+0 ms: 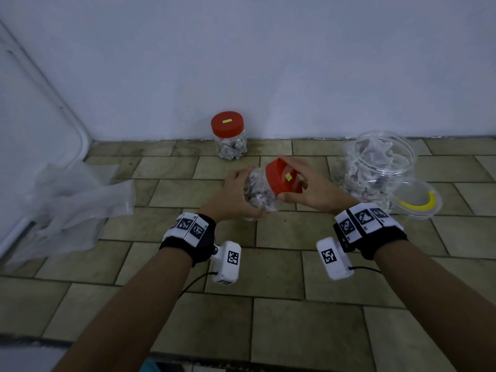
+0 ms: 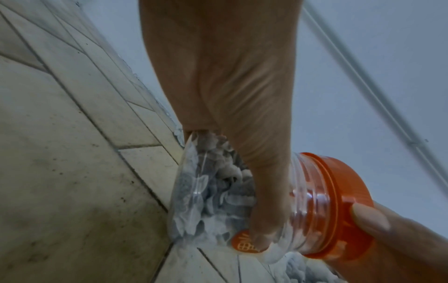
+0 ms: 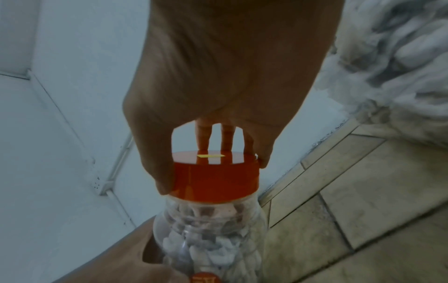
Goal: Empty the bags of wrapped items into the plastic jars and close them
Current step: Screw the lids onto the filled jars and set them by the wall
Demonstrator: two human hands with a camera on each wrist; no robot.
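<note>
Altogether three jars (image 1: 259,193), two red lids (image 1: 283,179)

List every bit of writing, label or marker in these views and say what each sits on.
No readable words anywhere.
Yellow stickers on the red lid and far jar's lid: blank.
Round orange sticker on the held jar: blurred white marks, unreadable.
Wristbands: black-and-white square code markers, no text.

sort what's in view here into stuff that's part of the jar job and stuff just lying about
Part of the job:
held jar, left hand
its red lid, right hand
big open jar
clear lid
closed jar

Lying about:
empty plastic bags
</note>
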